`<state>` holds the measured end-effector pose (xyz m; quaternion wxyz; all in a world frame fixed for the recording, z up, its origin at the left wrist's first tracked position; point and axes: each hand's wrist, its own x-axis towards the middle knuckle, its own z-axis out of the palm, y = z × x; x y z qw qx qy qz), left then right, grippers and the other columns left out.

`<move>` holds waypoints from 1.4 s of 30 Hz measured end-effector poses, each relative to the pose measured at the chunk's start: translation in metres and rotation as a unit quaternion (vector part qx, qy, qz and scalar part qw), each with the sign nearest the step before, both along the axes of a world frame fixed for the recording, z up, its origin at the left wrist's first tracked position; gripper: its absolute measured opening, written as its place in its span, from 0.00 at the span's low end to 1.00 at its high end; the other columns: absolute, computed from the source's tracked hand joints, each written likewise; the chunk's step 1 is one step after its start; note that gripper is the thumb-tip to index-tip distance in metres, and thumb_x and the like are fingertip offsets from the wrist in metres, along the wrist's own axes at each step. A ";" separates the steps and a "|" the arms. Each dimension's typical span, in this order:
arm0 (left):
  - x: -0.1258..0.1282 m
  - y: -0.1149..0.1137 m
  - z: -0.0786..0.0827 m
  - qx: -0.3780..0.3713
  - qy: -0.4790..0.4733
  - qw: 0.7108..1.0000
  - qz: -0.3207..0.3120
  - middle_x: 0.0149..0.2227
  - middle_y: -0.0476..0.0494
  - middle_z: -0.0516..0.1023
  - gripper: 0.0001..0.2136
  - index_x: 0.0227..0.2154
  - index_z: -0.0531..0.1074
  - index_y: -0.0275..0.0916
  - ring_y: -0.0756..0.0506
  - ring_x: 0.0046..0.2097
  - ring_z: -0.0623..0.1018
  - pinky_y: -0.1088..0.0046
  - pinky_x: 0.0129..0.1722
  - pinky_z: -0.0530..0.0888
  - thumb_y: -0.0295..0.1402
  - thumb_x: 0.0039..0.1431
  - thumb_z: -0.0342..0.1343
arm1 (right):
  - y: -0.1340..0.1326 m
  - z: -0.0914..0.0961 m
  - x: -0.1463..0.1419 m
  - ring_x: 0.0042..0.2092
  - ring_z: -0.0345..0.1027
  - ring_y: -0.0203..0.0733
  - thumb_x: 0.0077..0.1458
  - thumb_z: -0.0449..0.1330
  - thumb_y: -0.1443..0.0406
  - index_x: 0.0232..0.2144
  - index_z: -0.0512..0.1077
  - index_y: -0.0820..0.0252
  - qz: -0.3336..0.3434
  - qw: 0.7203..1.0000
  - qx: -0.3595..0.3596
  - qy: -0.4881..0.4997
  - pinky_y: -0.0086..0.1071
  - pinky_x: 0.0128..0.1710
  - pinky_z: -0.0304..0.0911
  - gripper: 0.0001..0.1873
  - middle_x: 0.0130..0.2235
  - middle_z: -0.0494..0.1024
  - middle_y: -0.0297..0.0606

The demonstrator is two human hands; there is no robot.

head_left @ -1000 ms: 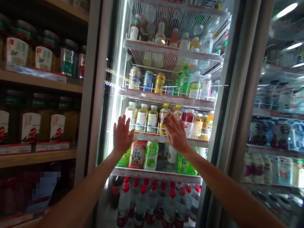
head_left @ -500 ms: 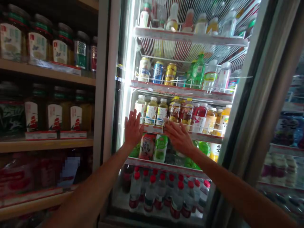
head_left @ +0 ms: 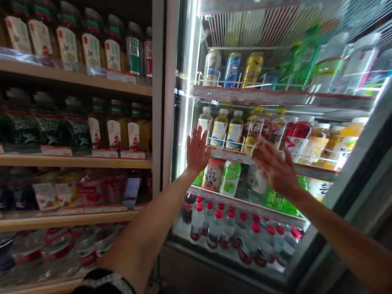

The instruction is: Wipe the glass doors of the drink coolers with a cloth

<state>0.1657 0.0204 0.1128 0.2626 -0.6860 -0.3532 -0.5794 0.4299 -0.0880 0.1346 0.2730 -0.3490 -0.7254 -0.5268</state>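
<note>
- Before the left end of the fridge's middle shelf (head_left: 229, 154), our left hand (head_left: 197, 152) seems laid on the glass (head_left: 180, 98), grip spread and pinching nothing.
- Toward the middle of that shelf's front edge, our right hand (head_left: 277, 169) has its fingers stretched out, the thumb lifted away.
- Under its fingertips shows what looks like a crumpled cloth (head_left: 259, 152); blur keeps us from telling whether the right grip pinches or only presses it.
- Half a second ago the right hand lay farther left, before the tea bottles (head_left: 219, 132); now it is before the yellow-capped bottles (head_left: 254, 126).
- Our left hand stays by the shelf's left end, so we judge that it braces while the cloth is worked sideways over the glass.
- Our view has swung left, bringing in more of the wooden rack (head_left: 76, 160).
</note>
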 end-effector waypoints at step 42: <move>0.061 -0.043 -0.075 0.043 0.141 0.985 -0.090 0.63 0.37 0.52 0.28 0.62 0.50 0.41 0.42 0.65 0.48 0.55 0.64 0.43 0.35 0.59 0.49 | -0.047 -0.072 0.089 0.65 0.43 0.46 0.58 0.51 0.67 0.54 0.64 0.58 -0.153 0.965 0.109 0.181 0.47 0.61 0.47 0.21 0.60 0.61 0.46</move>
